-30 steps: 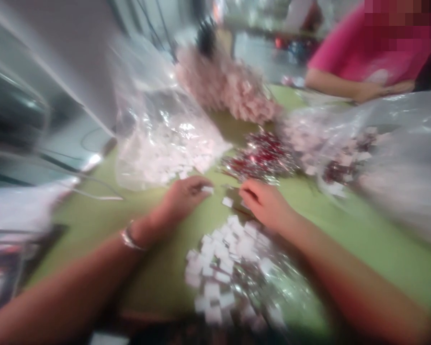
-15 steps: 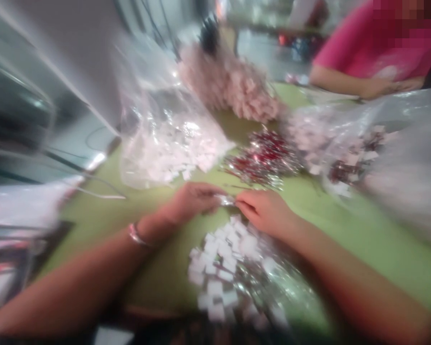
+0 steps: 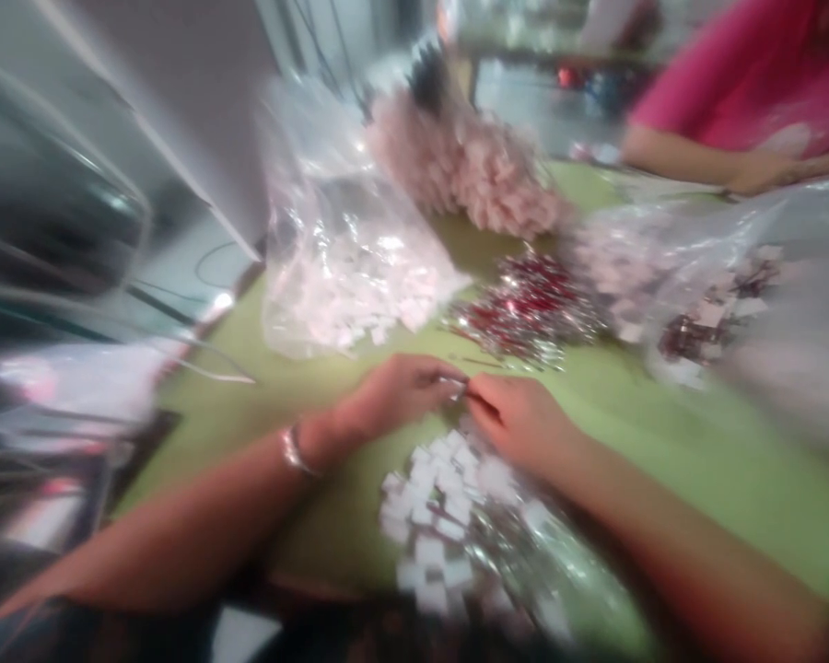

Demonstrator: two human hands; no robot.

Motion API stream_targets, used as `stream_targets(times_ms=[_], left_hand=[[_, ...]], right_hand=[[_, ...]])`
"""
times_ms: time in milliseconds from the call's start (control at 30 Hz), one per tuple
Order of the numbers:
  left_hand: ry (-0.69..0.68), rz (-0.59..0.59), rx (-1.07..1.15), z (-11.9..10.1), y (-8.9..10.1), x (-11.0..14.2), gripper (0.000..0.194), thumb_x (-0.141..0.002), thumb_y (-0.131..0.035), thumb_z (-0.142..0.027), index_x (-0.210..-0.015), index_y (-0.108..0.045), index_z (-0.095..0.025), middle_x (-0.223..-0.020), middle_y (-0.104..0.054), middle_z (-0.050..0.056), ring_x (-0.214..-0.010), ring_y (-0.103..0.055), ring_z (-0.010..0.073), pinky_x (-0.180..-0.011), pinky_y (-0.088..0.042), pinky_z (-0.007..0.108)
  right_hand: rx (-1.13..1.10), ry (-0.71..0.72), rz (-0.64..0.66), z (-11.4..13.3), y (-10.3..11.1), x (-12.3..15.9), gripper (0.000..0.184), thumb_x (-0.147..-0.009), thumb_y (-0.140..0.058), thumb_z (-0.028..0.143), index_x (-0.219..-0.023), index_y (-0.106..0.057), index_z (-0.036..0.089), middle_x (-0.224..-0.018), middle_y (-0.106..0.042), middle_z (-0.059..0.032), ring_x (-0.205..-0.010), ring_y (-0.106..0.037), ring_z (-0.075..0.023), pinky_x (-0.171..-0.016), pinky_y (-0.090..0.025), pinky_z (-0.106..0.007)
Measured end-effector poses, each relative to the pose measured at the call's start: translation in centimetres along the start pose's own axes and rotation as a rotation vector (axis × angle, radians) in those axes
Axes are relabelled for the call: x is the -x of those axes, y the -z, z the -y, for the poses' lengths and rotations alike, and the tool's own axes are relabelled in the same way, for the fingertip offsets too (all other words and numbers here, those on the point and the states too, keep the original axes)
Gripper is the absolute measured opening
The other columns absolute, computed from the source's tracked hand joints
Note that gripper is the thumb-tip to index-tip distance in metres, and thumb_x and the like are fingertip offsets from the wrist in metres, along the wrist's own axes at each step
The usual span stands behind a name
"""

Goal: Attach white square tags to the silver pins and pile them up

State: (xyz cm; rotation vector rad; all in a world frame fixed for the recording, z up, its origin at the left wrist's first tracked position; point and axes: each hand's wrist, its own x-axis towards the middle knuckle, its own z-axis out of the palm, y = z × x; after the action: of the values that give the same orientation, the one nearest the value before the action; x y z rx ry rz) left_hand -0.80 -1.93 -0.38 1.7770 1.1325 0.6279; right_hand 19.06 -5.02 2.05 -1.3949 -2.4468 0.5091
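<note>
Small glossy white piece: pinched by left hand, just beside right hand
Right grasp: blurred, cannot be told
Flat white squares: heaped toward near edge of green tabletop

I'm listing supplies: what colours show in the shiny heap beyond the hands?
The shiny heap is red and silver; head view shows it.

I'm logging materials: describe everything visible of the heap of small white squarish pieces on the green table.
The heap of small, flat, white squarish pieces resembles paper or card, overlapping at varied angles. It lies on the green table, nearer the wearer than the right hand. Shiny silvery strands and apparently clear plastic adjoin its right side; blur hides detail.
</note>
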Motion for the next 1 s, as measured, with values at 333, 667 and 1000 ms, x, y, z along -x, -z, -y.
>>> stream_targets(times_ms=[333, 667, 1000], left_hand=[[0.27, -0.26, -1.085, 0.9, 4.7, -1.3, 0.041, -0.09, -0.044, -0.047, -0.087, -0.067, -0.014, -0.09, -0.064, 0.015, -0.086, -0.061, 0.0292, -0.069, -0.047, 0.036], [-0.025, -0.32, -0.376, 2.0, 3.4, -0.6, 0.029, -0.08, -0.061, -0.026, -0.104, -0.073, -0.019, -0.099, -0.071, 0.008, -0.089, -0.064, 0.0216, -0.084, -0.051, 0.036], [0.205, -0.124, 0.575, 1.7, 0.2, -1.0, 0.037, -0.062, -0.082, -0.028, -0.095, -0.071, -0.014, -0.079, -0.073, 0.004, -0.07, -0.066, 0.0136, -0.071, -0.053, 0.028]], right_hand=[[-0.097, 0.002, -0.053, -2.5, 1.4, -1.7, 0.016, -0.089, -0.054, 0.023, -0.084, -0.069, 0.02, -0.09, -0.064, -0.0037, -0.08, -0.057, -0.0154, -0.071, -0.041, -0.028], [0.374, -0.118, -0.083, -3.8, -0.6, -2.9, 0.019, -0.092, -0.045, 0.018, -0.087, -0.062, 0.018, -0.101, -0.059, -0.0092, -0.087, -0.053, -0.0202, -0.058, -0.031, -0.03], [0.08, -0.192, -0.008, -1.3, 1.1, -1.2, 0.012, -0.088, -0.048, 0.025, -0.086, -0.059, 0.021, -0.067, -0.062, -0.0001, -0.055, -0.048, -0.0139, -0.053, -0.027, -0.027]])
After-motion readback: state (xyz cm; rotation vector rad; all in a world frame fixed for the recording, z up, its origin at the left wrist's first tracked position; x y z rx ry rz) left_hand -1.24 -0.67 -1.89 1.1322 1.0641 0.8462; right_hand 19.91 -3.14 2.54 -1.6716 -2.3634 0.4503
